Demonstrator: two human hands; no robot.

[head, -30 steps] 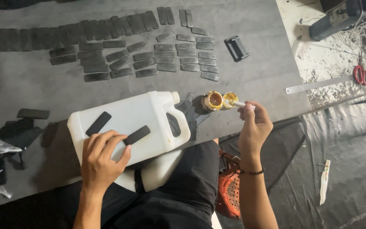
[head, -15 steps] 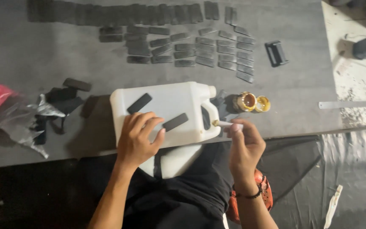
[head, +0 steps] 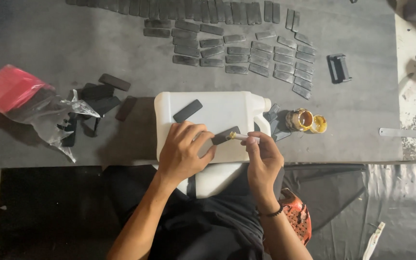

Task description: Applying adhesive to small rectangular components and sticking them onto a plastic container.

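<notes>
Frame centre: left hand grip pins black strip flat on white jug. Right hand grip pinches small brush, tip touching strip. Glue tin just right, on bench.

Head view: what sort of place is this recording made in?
Probably a small craft workshop. A grey work table carries rows of small black strips, a little open pot of yellowish glue and a white plastic jug laid flat as a rest. The right hand holds a small brush to a strip.
</notes>
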